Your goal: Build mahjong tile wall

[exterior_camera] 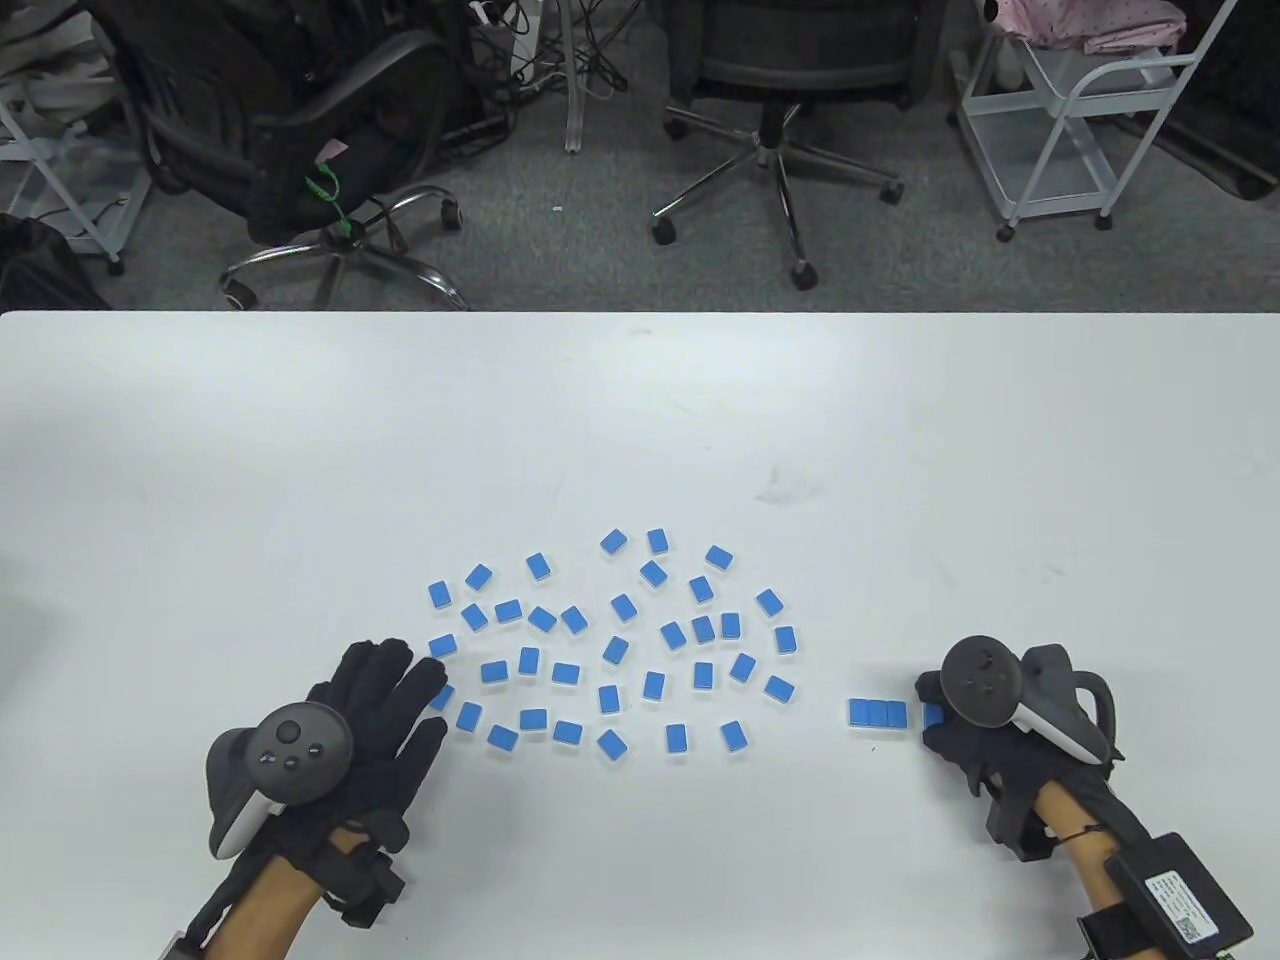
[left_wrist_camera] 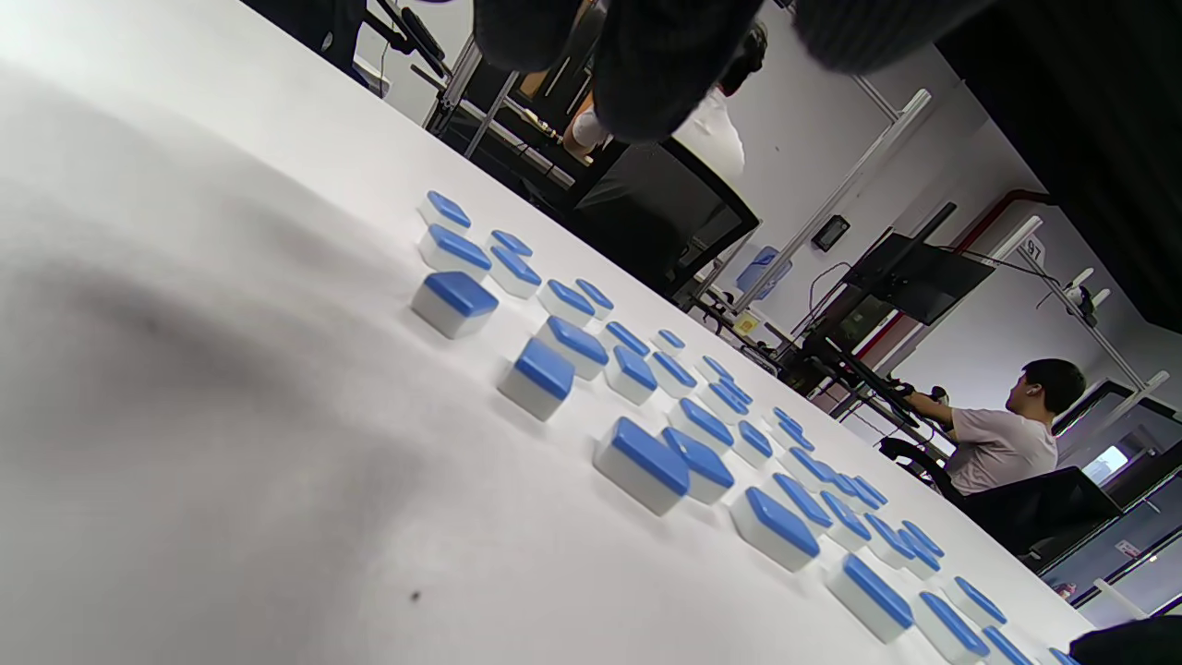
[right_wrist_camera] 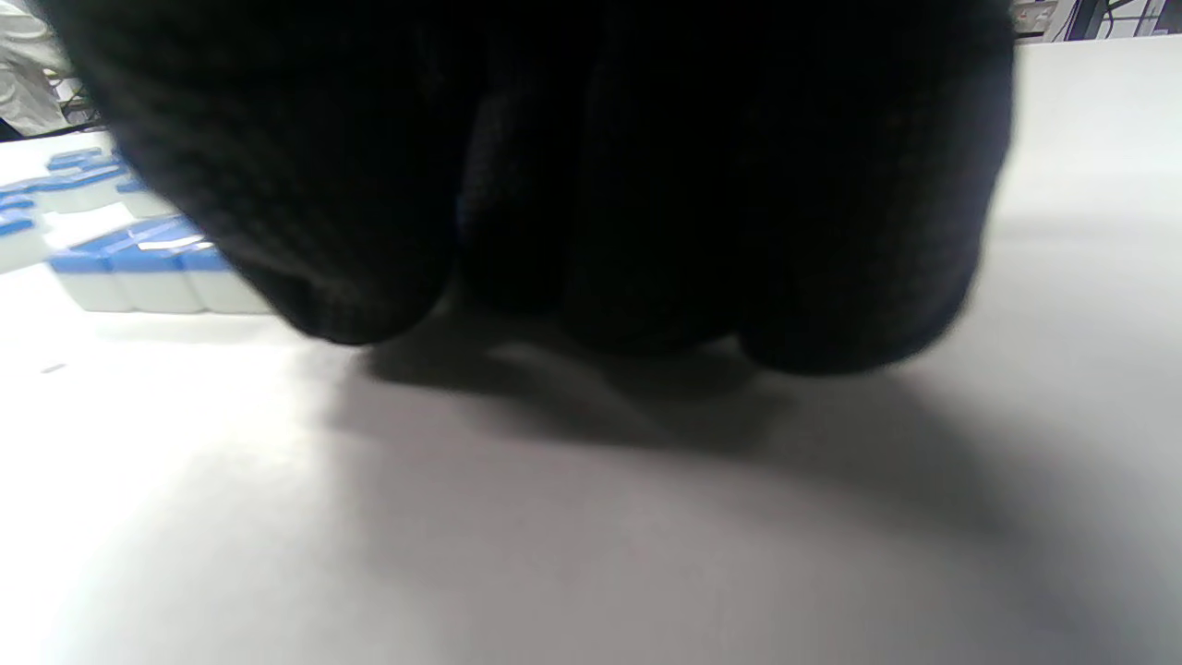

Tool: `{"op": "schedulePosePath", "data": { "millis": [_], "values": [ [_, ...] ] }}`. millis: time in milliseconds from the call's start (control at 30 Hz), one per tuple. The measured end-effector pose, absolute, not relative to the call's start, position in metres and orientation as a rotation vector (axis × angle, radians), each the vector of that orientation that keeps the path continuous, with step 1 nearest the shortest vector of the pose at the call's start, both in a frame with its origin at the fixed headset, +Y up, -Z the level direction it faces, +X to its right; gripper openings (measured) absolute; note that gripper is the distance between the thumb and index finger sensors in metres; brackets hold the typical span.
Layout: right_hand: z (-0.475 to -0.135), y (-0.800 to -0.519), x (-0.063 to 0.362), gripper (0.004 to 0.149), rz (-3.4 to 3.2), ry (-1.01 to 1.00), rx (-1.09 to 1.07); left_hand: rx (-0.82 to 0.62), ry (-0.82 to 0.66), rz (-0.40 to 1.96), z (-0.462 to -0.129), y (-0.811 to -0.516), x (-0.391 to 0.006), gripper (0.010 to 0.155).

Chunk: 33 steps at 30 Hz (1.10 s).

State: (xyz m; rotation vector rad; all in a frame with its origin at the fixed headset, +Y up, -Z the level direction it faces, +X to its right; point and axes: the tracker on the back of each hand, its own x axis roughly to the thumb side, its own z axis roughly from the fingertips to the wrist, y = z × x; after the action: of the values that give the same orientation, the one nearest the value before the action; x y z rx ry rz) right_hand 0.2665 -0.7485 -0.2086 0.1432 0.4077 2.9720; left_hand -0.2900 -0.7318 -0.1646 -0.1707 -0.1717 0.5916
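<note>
Tiles [exterior_camera: 610,645] scattered between left hand [exterior_camera: 375,720] and short row [exterior_camera: 878,713].

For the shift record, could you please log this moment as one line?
stage: wall just started | row of tiles: short, beside right hand | loose tiles: scattered mid-table | left hand: fingers straight at the scatter's edge

On the far wall in my left wrist view hangs a small white sign [left_wrist_camera: 1031,247] that looks to read "97". The white label [exterior_camera: 1180,897] on the black box at my right forearm carries print too small to read.
</note>
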Motion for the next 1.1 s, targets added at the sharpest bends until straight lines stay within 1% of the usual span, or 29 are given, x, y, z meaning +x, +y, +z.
{"op": "schedulePosePath", "data": {
  "millis": [200,433,700,1100],
  "values": [
    [-0.2071,-0.7501,0.2639,0.059,2.972,0.398,0.169,-0.164,-0.171,0.591,-0.1628,-0.7299,-0.2908,0.067],
    [-0.2059,-0.7503,0.2609,0.056,2.996,0.365,0.171,-0.164,-0.174,0.589,-0.1613,-0.7297,-0.2914,0.067],
    [-0.2056,-0.7516,0.2567,0.057,3.009,0.356,0.176,-0.166,-0.174,0.591,-0.1607,-0.7305,-0.2917,0.067],
    [-0.2053,-0.7529,0.2575,0.057,2.997,0.383,0.162,-0.17,-0.175,0.586,-0.1602,-0.7312,-0.2916,0.066]
  ]
}}
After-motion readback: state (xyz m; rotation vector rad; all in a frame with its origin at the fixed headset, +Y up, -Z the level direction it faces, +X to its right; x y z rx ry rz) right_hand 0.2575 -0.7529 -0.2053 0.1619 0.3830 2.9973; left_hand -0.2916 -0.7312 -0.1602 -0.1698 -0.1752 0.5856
